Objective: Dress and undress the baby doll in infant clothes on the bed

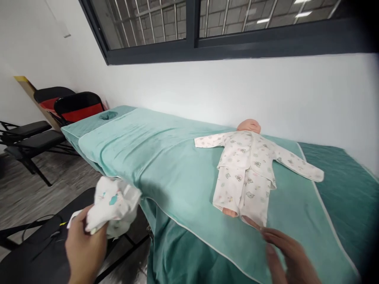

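A baby doll (pixel 248 165) lies on its back on a teal-covered table (pixel 166 157), dressed in a white printed top and trousers, arms spread, head toward the wall. My left hand (pixel 84 248) is closed on a bunched white printed cloth (pixel 114 205), held off the table's near edge at lower left. My right hand (pixel 288 256) is at the lower right with fingers stretched out, its fingertips at the doll's foot and the hem of the trouser leg.
Black folding chairs with red seats (pixel 77 106) stand at the far left by the table's head end, which has a face hole (pixel 108 115). A black chair seat (pixel 35 252) sits below my left hand. A white wall and dark-framed window run behind the table.
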Motion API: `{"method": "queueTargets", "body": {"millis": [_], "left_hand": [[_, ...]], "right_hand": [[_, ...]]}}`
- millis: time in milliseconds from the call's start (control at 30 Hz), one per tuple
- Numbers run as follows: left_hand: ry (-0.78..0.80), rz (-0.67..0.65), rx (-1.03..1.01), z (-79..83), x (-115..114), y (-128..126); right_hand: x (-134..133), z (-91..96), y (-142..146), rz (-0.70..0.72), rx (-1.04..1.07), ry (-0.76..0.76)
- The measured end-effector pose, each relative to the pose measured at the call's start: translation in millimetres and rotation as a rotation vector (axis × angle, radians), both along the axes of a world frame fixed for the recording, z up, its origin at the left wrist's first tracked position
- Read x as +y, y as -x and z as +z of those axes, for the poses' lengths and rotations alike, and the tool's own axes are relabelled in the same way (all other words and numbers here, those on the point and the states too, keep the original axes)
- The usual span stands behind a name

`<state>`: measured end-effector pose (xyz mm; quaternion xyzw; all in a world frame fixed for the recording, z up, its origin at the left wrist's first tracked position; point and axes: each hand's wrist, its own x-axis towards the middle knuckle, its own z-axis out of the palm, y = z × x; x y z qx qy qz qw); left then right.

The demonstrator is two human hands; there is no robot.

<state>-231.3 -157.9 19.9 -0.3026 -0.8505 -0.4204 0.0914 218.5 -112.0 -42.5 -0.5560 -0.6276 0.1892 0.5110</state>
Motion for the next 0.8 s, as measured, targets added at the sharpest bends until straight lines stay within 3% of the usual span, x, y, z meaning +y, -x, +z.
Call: {"method": "queueTargets", "body": {"millis": [100, 167, 233, 333, 600, 700, 800], "left_hand": [[-0.189, -0.233, -0.206, 18.8, 27, -79], [-0.298, -0.499, -0.428, 29.5, 42, -129], [-0.295, -0.829, -0.655, 37.3, 53, -171], [-0.23, -1.018, -0.708, 41.9, 63, -212], [-0.06, -1.18, -0.696, 33.0, 73, -247], [-0.042, -1.31, -0.626, 26.1, 71, -238], [-0.007, -1.342, -0.316, 10.2, 76, -212]], "right_hand": [[-3, 42.7, 62, 0.204, 0.205, 0.189], [1, 68.1, 87, 0.372, 0.333, 0.328], [4, 84.4, 96, 0.441, 0.489, 0.397], [3, 88.9, 92, 0.413, 0.652, 0.497], [12, 65.5, 87, 0.152, 0.865, 0.579], [23, 79.0, 66, 0.051, 0.852, 0.547], [33, 107.5, 16, -0.191, 0.59, 0.368]]}}
